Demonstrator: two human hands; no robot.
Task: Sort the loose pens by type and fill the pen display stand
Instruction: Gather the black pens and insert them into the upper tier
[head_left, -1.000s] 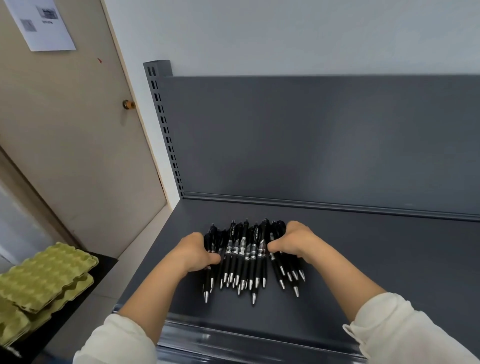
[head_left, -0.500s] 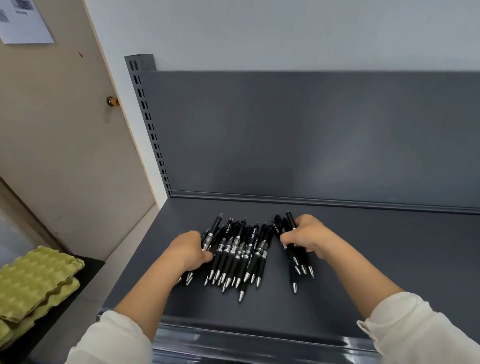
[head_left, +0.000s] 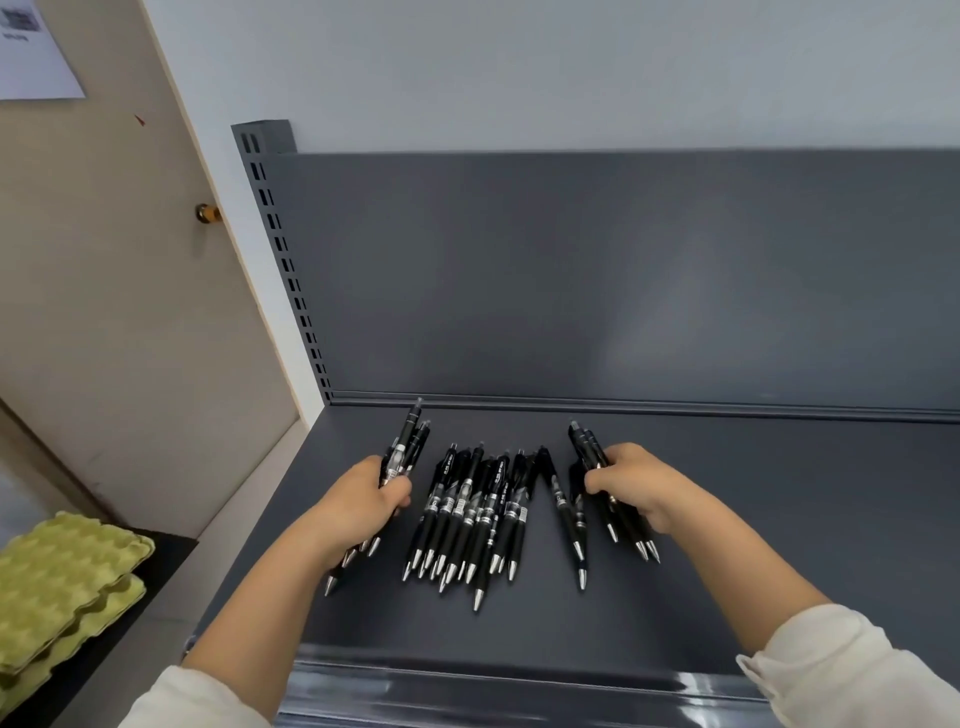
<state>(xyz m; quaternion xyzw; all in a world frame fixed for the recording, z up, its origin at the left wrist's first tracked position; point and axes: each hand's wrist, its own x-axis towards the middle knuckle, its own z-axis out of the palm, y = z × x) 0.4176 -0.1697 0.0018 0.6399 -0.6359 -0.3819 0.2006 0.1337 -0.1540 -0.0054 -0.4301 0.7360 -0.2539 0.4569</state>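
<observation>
Several pens (head_left: 408, 441) in left hand (head_left: 358, 506), more in right hand (head_left: 639, 486), pile (head_left: 467, 512) between.

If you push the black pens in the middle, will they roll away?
Probably a bit: the pens are round and lie loose on the flat shelf. Packed side by side, they'd likely bump and stop. They look stiff, not bendy.

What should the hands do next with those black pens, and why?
Probably the left hand should lay its bunch down on the shelf, left of the middle pile. The right hand grips a handful too, and the pile between them lies unsorted, so full hands need emptying first.
</observation>
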